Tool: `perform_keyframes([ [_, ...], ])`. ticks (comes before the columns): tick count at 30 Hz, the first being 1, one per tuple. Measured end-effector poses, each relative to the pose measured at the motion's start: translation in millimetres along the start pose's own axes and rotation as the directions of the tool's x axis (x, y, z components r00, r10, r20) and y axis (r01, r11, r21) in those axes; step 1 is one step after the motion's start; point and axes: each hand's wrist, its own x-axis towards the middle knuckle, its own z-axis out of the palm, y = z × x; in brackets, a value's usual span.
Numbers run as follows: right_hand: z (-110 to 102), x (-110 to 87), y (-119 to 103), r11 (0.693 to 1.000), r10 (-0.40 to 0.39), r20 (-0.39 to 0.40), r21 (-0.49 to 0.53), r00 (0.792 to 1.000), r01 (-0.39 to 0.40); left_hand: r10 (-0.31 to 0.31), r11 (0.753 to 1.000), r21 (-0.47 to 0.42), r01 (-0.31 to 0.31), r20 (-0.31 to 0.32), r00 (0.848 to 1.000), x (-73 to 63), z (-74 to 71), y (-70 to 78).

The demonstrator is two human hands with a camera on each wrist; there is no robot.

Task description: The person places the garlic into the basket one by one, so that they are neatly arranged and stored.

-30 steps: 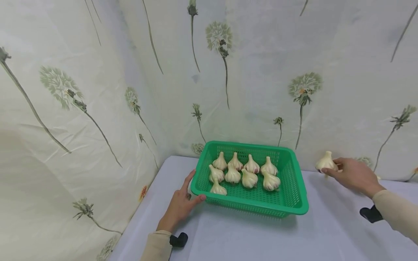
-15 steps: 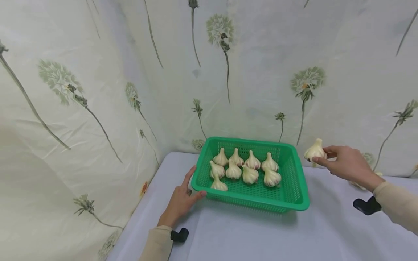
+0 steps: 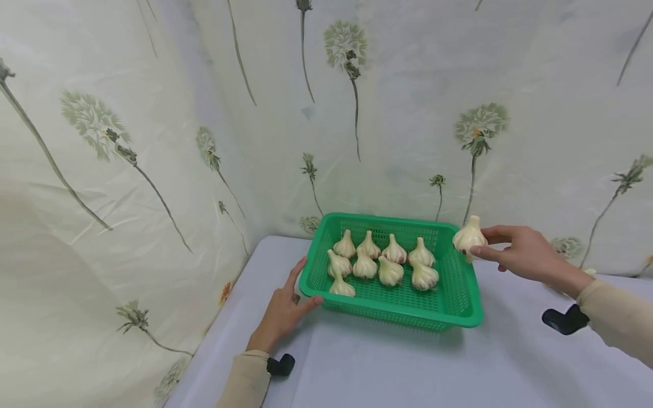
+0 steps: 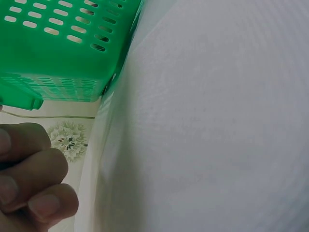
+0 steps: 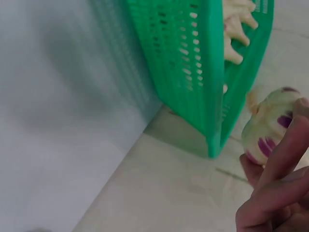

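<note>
A green plastic basket (image 3: 398,310) with perforated sides stands on the table and holds several pale garlic bulbs (image 3: 390,272), mostly grouped in two rows. At its near left corner my left hand (image 3: 278,318) holds the rim, index finger along the left side and thumb on the front. The left wrist view shows the other fingers (image 4: 41,179) curled below the basket wall. My right hand (image 3: 533,255) pinches one garlic bulb (image 3: 469,239) by its sides, stem up, over the basket's right rim. Purple streaks mark this bulb in the right wrist view.
A white cloth (image 3: 388,368) covers the table. Behind and to the left hangs a pale curtain (image 3: 398,113) printed with dandelions. A pale object (image 3: 590,272) shows partly behind the right wrist. Inside the basket, bare floor shows along the front and right.
My right hand has lifted the garlic bulb from over the table and carried it left to the basket's right rim. The left hand has stayed at the basket corner.
</note>
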Motion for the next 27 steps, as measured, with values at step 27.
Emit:
perform_keyframes([
  [27, 56, 37.9, -80, 0.937, -0.342, 0.264, 0.170, 0.902, 0.306, 0.008, 0.999, -0.039, -0.007, 0.021, 1.000, 1.9, -2.0, -3.9],
])
